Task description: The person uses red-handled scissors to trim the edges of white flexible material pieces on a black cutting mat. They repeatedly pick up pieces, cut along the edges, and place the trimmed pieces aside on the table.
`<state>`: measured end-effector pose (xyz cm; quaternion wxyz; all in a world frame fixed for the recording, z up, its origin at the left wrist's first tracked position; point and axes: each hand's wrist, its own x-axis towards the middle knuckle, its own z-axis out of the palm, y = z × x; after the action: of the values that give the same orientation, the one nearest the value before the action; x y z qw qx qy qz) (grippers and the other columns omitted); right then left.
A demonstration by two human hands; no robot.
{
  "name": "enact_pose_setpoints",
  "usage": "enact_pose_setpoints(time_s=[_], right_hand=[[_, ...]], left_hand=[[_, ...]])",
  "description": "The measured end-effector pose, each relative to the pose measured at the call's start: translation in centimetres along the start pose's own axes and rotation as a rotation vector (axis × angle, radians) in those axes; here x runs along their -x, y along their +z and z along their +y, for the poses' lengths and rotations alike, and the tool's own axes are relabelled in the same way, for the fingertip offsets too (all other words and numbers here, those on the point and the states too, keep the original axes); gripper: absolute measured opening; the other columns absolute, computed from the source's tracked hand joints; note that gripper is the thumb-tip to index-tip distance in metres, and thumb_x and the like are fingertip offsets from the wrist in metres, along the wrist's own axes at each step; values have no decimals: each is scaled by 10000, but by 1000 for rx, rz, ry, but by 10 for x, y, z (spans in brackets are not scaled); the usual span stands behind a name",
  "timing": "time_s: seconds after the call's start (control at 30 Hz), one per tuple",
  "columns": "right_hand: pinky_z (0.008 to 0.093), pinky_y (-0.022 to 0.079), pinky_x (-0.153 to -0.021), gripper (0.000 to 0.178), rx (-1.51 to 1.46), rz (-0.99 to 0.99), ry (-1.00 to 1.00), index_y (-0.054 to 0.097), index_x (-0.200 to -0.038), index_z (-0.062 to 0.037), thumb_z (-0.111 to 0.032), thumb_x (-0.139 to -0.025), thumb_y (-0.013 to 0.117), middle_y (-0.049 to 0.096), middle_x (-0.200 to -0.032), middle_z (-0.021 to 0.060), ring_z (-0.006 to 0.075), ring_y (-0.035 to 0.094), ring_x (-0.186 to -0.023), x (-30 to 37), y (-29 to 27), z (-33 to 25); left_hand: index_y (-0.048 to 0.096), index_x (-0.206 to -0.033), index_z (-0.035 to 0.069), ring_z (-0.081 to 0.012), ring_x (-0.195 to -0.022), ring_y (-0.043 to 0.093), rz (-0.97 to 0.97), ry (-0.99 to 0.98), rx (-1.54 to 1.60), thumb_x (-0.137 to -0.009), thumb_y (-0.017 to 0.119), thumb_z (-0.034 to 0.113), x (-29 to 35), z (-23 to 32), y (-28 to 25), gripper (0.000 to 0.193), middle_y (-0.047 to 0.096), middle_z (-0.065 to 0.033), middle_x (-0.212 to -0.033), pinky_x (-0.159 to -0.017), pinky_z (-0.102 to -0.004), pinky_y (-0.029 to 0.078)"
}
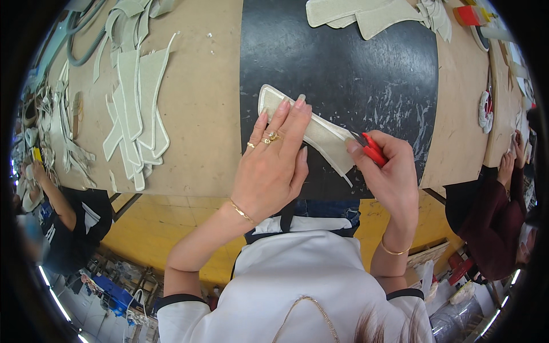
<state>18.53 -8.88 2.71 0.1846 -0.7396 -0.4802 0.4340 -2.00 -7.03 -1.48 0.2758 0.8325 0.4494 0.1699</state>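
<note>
On the black mat (366, 68) lies a curved cream-coloured cut piece (329, 143), apparently fabric or leather, with a pale raised edge. My left hand (277, 143) rests flat over its upper left part, fingers stretched out and pressing it down. Red-handled snips (373, 150) are in my right hand (392, 171), fingers wrapped round the handles. The dark blades point at the piece's right end, close to its edge. Part of the piece is hidden under my left hand.
Several similar cream pieces (140, 108) are stacked on the tan table (206, 114) at the left. More pieces (366, 14) lie at the mat's far edge. Thin offcut strips (68, 134) hang farther left. Other people's arms (57, 191) show at the left and right rims.
</note>
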Motion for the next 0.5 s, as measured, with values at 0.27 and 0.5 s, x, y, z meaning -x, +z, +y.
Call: enact_pose_setpoints(time_s=[0.27,0.5], right_hand=[[332,316,-489,289,-5,0,74,539,-673,9,-149,-838,715,381,-526,86,187,293,-509,-1,-3,4],[252,279,-482,285,86,1,-17,567,-740,21,-165,-915,693,395,-583,-35,36,331,-566,-2,-9,3]], left_hand=[[403,-1474,54,-292,-1435,354,7,-9,-139,-845,594,55,2,1,8,658,392,-114,-1540,-1164,-485,275],[493,-1442,112,-327,-1429,371,-28,-46,-108,-847,565,-5,1,7,5,610,417,-139,-1529,-1174,-524,213]])
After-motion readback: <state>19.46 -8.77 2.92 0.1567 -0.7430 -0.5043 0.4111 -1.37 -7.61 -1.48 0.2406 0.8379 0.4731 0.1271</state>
